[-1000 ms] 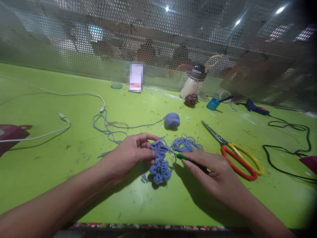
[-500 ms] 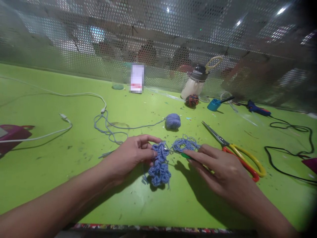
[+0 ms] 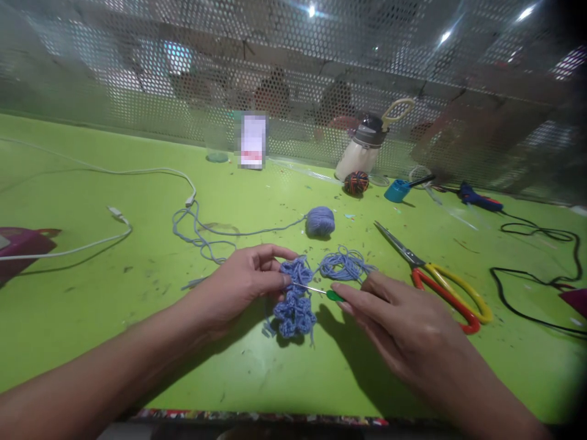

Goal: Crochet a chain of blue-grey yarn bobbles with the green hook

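Crochet (image 3: pixel 299 307) btwn L fingers (image 3: pixel 275 282), R hand (image 3: pixel 406 324) palm-down w/ hook (image 3: pixel 332 296)

White lights (image 3: pixel 444 36) flaring starlike from top centre to upper right! Table (image 3: pixel 137 366) brightly lit, soft shadow spilling lower centre beside the right hand (image 3: pixel 397 315), fine detail smeary, right-hand corners falling to black.

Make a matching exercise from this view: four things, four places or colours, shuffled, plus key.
Things:
1. Hook
2. Scissors
3. Yarn piece
4. Bottle

Places or colours:
A. Pinched in the left hand
B. At the back, near the mesh panel
C. Held in the right hand
D. Partly red, partly yellow

Right pairs: 1-C, 2-D, 3-A, 4-B
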{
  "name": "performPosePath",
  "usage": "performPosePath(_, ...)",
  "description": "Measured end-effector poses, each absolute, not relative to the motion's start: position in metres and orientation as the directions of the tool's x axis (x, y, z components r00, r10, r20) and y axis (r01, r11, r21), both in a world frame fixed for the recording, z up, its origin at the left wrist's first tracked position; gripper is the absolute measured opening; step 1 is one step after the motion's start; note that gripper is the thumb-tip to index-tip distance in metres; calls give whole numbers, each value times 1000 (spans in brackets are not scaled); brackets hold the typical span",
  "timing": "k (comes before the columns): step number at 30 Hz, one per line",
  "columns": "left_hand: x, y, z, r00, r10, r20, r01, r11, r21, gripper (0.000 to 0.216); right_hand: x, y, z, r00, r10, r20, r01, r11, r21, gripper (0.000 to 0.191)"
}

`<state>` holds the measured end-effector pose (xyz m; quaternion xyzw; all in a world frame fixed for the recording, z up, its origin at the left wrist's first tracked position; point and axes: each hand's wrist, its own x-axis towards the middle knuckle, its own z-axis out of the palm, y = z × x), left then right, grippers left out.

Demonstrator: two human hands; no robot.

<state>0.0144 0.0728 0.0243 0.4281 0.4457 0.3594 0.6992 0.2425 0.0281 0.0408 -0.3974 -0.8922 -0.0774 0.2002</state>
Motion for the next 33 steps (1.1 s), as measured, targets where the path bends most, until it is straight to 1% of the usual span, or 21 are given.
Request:
performPosePath(18,13,73,24,353,880,-319,-105,376,921,40,244,30,39,-601,692,400,760,650,18,26)
performPosePath(22,13,74,23,360,880,-309,-103,367,925,41,244,30,39,-594,702,392,763,646,-1,25)
performPosePath(28,13,73,22,368,877,-309,-148,384,911,43,245,30,40,-574,719,391,756,649,-83,24)
performPosePath(33,13,73,22,364,877,-315,-136,384,913,42,243,29,40,-581,706,405,752,656,-63,24)
